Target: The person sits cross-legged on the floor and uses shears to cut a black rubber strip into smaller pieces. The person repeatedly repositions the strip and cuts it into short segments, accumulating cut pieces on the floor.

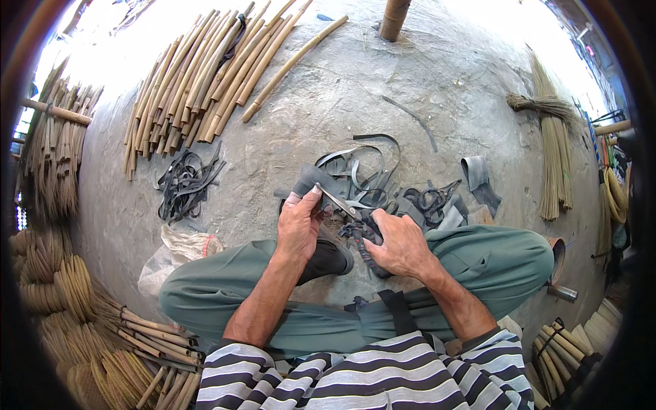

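Between thumb and fingers, my left hand (296, 224) pinches a piece of dark grey rubber sheet (316, 179). My right hand (400, 244) is closed around the wrapped dark handles of a pair of scissors (339, 204). Their metal blades point up and left, with the tip at the rubber by my left thumb. Long cut rubber strips (374, 179) curl on the floor just beyond my hands. To the right of them lies a heap of rubber pieces (427, 203), partly behind my right hand and knee. A wider curved rubber piece (480, 183) rests at its far right.
Bamboo poles (198, 82) lie in a stack at the far left. Nearer are a pile of black rubber strips (186, 186) and a white sack (179, 253). Bundled thin sticks (555, 157) lie at the right. Coiled fibre bundles (75, 287) fill the near left. A post (394, 20) stands ahead.
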The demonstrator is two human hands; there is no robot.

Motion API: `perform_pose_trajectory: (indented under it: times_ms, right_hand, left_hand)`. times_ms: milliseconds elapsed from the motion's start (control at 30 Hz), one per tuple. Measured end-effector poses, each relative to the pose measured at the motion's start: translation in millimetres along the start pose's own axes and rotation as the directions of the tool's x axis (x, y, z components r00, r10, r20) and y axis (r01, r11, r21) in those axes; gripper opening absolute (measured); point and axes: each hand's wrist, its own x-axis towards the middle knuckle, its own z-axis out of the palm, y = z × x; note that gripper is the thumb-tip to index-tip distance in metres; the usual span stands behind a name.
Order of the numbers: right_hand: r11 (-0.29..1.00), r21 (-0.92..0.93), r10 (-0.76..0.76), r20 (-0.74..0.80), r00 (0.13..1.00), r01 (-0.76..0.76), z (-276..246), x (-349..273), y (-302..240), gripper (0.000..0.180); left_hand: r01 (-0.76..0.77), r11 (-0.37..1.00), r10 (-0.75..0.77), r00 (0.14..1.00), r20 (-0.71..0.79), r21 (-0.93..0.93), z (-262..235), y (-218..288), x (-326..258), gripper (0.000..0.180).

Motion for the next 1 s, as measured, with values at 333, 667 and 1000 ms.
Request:
perform_pose_trajectory:
  times_ms: [333,667,1000]
  right_hand:
    - [0.997,-0.077,-0.022,-0.058,0.998,0.018,-1,0,-1,0.043]
    - [0.994,-0.085,0.078,0.046,0.996,-0.074,-9,0,-5,0.046]
    - [0.994,-0.111,-0.012,-0.051,0.999,0.007,3,-1,6,0.044]
  left_hand:
    - [0.044,0.999,-0.044,0.999,0.007,0.024,-4,-2,1,0.021]
    - [0.078,0.997,-0.078,0.997,0.0,0.019,-4,-2,1,0.021]
    - [0.023,0.996,-0.025,0.999,0.03,0.088,-5,-1,1,0.019]
